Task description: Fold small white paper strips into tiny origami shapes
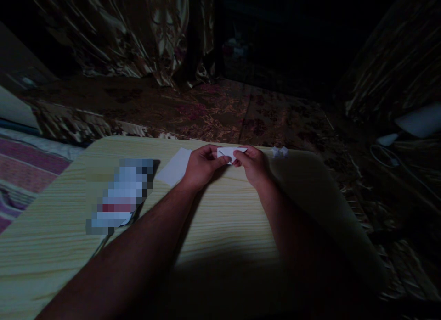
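Between my two hands is a small folded white paper (225, 152), held above the far part of the table. My left hand (204, 166) grips its left side, with the thumb along the lower edge. On the right side, my right hand (254, 163) pinches it, thumb on top and fingers behind. Some of the paper is hidden by the fingers. A flat white sheet of paper (174, 166) lies on the table just left of my left hand. Small folded white paper pieces (279, 152) rest near the far edge, right of my right hand.
The pale wood-grain table (223, 219) has rounded corners. A pixelated, blurred-out object (119, 193) lies on its left part. Behind stands a surface covered with dark patterned cloth (206, 106), below curtains (155, 30). A white cable (382, 157) is at the right. The room is dim.
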`<state>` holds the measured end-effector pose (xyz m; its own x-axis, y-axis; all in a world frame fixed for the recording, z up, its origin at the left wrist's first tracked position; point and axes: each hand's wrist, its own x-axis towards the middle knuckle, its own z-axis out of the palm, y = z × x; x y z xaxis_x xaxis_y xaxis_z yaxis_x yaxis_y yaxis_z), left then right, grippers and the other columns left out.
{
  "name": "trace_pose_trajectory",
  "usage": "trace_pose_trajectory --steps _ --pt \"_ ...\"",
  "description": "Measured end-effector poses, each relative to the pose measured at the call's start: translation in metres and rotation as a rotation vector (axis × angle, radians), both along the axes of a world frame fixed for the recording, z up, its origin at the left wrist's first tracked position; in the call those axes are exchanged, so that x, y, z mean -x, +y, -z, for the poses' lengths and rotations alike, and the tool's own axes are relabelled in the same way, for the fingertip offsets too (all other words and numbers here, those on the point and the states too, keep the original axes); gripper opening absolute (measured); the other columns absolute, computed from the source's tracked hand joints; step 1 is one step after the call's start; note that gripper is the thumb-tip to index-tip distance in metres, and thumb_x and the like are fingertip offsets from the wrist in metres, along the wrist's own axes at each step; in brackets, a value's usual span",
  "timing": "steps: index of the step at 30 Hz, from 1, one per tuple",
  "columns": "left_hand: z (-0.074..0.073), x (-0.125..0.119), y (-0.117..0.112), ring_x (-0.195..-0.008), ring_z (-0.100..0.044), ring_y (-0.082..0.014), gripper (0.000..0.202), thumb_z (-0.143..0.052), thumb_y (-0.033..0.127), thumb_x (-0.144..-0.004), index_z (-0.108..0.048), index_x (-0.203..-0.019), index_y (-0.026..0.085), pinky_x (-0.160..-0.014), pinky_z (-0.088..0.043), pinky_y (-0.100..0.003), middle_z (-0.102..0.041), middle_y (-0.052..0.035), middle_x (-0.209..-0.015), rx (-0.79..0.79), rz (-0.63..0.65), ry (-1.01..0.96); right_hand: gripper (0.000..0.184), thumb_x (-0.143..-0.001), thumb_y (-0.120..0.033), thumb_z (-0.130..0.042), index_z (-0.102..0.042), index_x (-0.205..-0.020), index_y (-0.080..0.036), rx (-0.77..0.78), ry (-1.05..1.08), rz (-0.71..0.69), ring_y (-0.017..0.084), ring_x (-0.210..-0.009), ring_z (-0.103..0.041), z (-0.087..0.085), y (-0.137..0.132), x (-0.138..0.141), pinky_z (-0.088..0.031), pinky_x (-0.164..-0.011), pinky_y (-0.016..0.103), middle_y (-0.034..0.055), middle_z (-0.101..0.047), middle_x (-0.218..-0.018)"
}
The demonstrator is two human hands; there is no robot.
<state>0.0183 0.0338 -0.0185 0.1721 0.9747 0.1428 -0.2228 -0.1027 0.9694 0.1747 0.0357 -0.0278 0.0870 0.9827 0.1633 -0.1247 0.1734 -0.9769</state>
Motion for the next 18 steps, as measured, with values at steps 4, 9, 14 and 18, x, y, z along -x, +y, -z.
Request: trace_pose_trajectory --steps 4,9,14,18 --pt "0.005 0.0015 0.0042 -0.057 -0.054 -0.0098 0.03 -0.08 0.037 -0.061 -0.066 -0.074 0.014 -0.055 -0.041 -0.021 -0.065 -0.0003 -0.068 -0.011 -0.095 0.114 0.016 -0.071 -0.03 -0.068 -0.061 -0.077 -0.017 -0.007 -0.023 -0.015 0.01 -0.051 -0.056 0.0011 -0.0006 0.0014 -0.043 -0.05 0.021 -0.0029 -0.062 -0.056" --pt "0.0075 0.0013 0.0048 -0.055 -0.052 -0.0097 0.024 -0.075 0.035 -0.066 -0.065 -0.073 0.014 -0.054 -0.04 -0.021 -0.063 0.0003 -0.066 -0.021 -0.114 0.135 0.016 -0.07 -0.031 -0.069 -0.063 -0.077 -0.018 0.007 -0.093 -0.011 0.01 -0.052 -0.057 -0.0002 -0.0026 0.0028 -0.044 -0.051 0.021 -0.0031 -0.062 -0.058" --pt "0.0057 0.0001 0.0028 -0.052 -0.051 -0.0092 0.021 -0.074 0.032 -0.066 -0.063 -0.07 0.014 -0.051 -0.038 -0.021 -0.062 0.0009 -0.063 -0.028 -0.091 0.159 0.015 -0.07 -0.031 -0.068 -0.065 -0.074 -0.017 -0.031 -0.117 0.013 0.01 -0.056 -0.058 -0.0015 -0.0032 0.0025 -0.046 -0.052 0.022 -0.002 -0.062 -0.065" --pt "0.0055 -0.0005 0.0024 -0.054 -0.052 -0.0098 0.02 -0.073 0.032 -0.067 -0.064 -0.072 0.014 -0.052 -0.039 -0.021 -0.063 0.0002 -0.064 -0.051 -0.099 0.175 0.014 -0.071 -0.031 -0.066 -0.065 -0.073 -0.017 -0.037 -0.145 0.019 0.01 -0.056 -0.056 -0.0022 -0.0038 0.0027 -0.046 -0.052 0.022 -0.0023 -0.061 -0.063"
